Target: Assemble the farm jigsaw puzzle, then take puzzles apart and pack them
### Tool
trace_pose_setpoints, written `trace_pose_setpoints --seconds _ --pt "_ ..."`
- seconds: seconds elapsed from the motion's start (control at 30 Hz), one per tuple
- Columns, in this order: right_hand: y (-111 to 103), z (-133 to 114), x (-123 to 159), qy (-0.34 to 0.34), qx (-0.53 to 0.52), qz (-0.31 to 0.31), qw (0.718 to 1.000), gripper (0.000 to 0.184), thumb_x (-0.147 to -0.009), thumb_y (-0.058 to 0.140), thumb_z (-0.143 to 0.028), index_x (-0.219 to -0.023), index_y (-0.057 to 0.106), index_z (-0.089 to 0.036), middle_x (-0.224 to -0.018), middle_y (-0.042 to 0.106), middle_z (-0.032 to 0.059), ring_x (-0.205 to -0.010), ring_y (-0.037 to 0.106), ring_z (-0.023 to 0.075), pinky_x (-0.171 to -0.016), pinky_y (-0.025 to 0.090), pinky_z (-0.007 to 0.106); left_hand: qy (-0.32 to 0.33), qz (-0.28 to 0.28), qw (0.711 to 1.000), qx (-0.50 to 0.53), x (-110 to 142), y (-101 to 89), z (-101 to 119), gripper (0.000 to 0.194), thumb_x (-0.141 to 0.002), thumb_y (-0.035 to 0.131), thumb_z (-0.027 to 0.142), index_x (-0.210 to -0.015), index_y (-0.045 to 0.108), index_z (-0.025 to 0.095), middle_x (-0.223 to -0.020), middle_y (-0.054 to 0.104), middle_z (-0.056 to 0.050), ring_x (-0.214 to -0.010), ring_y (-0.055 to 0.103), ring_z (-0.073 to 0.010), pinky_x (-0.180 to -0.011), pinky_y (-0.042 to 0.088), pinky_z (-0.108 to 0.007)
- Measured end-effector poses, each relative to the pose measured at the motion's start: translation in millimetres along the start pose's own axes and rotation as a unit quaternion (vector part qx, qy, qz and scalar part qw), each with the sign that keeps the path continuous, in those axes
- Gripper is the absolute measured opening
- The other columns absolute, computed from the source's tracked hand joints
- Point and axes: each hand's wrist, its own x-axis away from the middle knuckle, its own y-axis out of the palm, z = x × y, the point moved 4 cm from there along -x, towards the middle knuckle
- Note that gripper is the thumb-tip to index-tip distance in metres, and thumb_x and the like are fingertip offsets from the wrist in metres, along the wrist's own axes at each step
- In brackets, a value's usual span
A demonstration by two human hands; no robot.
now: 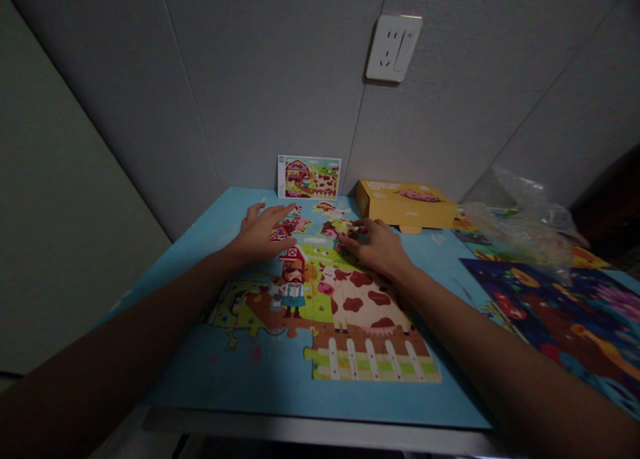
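Observation:
A partly joined farm jigsaw puzzle (pixel 320 312) lies on the blue tabletop, showing a farmer, a spotted cow and a white fence. My left hand (pixel 263 232) is open above its far left side, thumb and fingers spread around loose pieces with a red barn and a pink animal (pixel 301 225). At the far right side, my right hand (pixel 379 247) has thumb and fingers closed at the edge of a green and brown puzzle piece (pixel 336 228). The fingertips partly cover that piece. Another loose puzzle piece (pixel 327 207) lies farther back, between the hands.
Against the wall leans a picture card (pixel 310 177) of the farm scene. A yellow box (pixel 407 205) stands to its right. Clear plastic bags (pixel 525 222) and a dark blue picture sheet (pixel 565 312) lie at the right. The table's front edge (pixel 320 429) is near me.

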Motion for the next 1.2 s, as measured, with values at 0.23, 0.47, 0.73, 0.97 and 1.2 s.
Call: trace_pose_setpoints --seconds 0.23,0.47,0.73,0.97,1.2 --pt "-5 0 1 0.020 -0.053 -0.005 0.998 0.031 -0.076 0.058 -0.025 -0.106 0.063 -0.020 -0.082 0.071 0.0036 -0.075 0.063 0.0198 -0.066 0.040 0.029 0.137 -0.086 0.986 0.043 9 7.5 16 0.084 -0.080 0.059 0.044 -0.150 0.015 0.032 -0.147 0.042 -0.003 -0.141 0.013 -0.0351 -0.111 0.020 -0.052" --pt "3 -11 5 -0.046 -0.019 -0.058 0.997 0.048 -0.070 0.068 -0.050 -0.107 0.064 -0.019 -0.099 0.069 0.0089 -0.083 0.063 0.0227 -0.070 0.043 0.031 0.170 -0.091 0.979 0.063 10 7.0 20 0.083 -0.082 0.060 0.040 -0.150 0.013 0.032 -0.138 0.054 -0.001 -0.143 0.011 -0.0293 -0.113 0.016 -0.052" --pt "1 -20 12 -0.093 -0.065 -0.062 0.992 0.038 -0.073 0.067 -0.032 -0.107 0.064 -0.016 -0.084 0.069 0.0063 -0.069 0.060 0.0189 -0.061 0.041 0.030 0.187 -0.089 0.976 0.068 11 8.5 21 0.082 -0.081 0.062 0.043 -0.150 0.019 0.029 -0.143 0.048 -0.005 -0.143 0.014 -0.0304 -0.113 0.019 -0.051" --pt "5 -25 16 -0.174 -0.062 -0.041 0.982 0.034 -0.076 0.065 -0.033 -0.105 0.063 -0.016 -0.088 0.068 0.0077 -0.076 0.060 0.0198 -0.068 0.043 0.031 0.184 -0.092 0.976 0.069 12 6.2 24 0.080 -0.081 0.061 0.041 -0.149 0.022 0.027 -0.142 0.048 -0.007 -0.142 0.019 -0.0297 -0.113 0.021 -0.049" --pt "2 -20 12 -0.149 -0.041 -0.049 0.987 0.039 -0.077 0.065 -0.039 -0.106 0.064 -0.014 -0.094 0.068 0.0133 -0.082 0.063 0.0238 -0.072 0.045 0.035 0.180 -0.104 0.976 0.064 12 7.8 22 0.078 -0.082 0.060 0.043 -0.149 0.023 0.029 -0.144 0.046 -0.006 -0.142 0.016 -0.0292 -0.113 0.023 -0.048"
